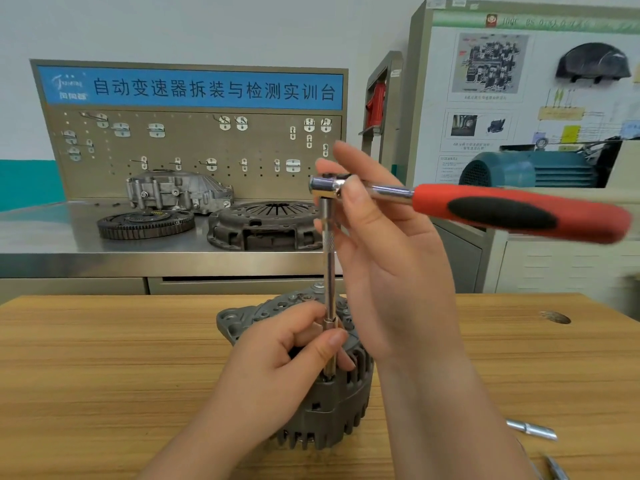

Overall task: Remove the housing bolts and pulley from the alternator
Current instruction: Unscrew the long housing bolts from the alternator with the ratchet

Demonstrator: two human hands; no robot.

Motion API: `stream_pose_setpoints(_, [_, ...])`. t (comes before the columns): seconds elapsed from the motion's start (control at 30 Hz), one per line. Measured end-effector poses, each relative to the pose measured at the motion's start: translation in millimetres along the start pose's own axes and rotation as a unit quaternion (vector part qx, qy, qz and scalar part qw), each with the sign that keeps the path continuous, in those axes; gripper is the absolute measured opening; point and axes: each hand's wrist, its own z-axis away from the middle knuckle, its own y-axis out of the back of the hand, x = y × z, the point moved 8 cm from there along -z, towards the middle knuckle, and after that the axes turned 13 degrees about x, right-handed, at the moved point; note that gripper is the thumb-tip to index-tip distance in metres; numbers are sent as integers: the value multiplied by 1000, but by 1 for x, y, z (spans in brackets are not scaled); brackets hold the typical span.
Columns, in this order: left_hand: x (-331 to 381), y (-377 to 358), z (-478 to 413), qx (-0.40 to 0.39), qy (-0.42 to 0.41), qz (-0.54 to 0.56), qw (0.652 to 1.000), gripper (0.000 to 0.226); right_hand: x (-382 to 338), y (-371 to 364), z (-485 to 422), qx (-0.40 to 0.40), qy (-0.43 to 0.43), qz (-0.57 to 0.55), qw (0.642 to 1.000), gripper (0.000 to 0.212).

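Alternator (311,407) stands on the wooden bench (104,358), front and centre, its vented grey body upright and its drilled end face up. A ratchet (502,211) with a red-and-black handle sits roughly level above it, the handle pointing right. A slim extension bar (329,271) runs straight down from the ratchet head to a socket (329,363) at the near edge of the alternator's top. The bolt beneath is hidden by fingers and tool.

Left hand (277,362) pinches the lower end of the extension bar and the socket between thumb and curled fingers. Right hand (391,265) is raised at the ratchet head, thumb across the front of the neck and fingers upright behind it, holding the head lightly. Neither hand touches the handle.

1 loose metal sleeve (531,429) lies on the wooden bench to the right, well apart from the alternator. The tips of another tool (556,467) show at the lower right edge.

Behind, a steel bench (52,233) carries 1 toothed flywheel (145,225), 1 clutch cover (266,225) and 1 cast housing (180,192). These sit in front of a pegboard (190,143) topped with a blue sign.
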Motion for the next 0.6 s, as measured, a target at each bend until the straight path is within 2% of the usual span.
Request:
stream_pose_setpoints(0.1, [3,-2,2,-5,-13,4,1000,41,6,1,-1,2,-42,-45,998,26])
stream_pose_setpoints(0.2, [7,-2,3,-10,-31,-9,999,29,11,2,-1,14,-85,-69,994,40])
stream_pose_setpoints(0.37, [3,-3,2,-18,-3,5,1000,31,7,0,-1,4,-35,-34,999,19])
stream_pose_setpoints(0.47, [2,-3,1,-12,-2,-3,1000,32,4,0,-1,-2,-10,8,1000,21])
stream_pose_setpoints(0.6, [3,-3,3,-14,-11,2,1000,30,8,-3,-1,-11,-49,-49,998,23])
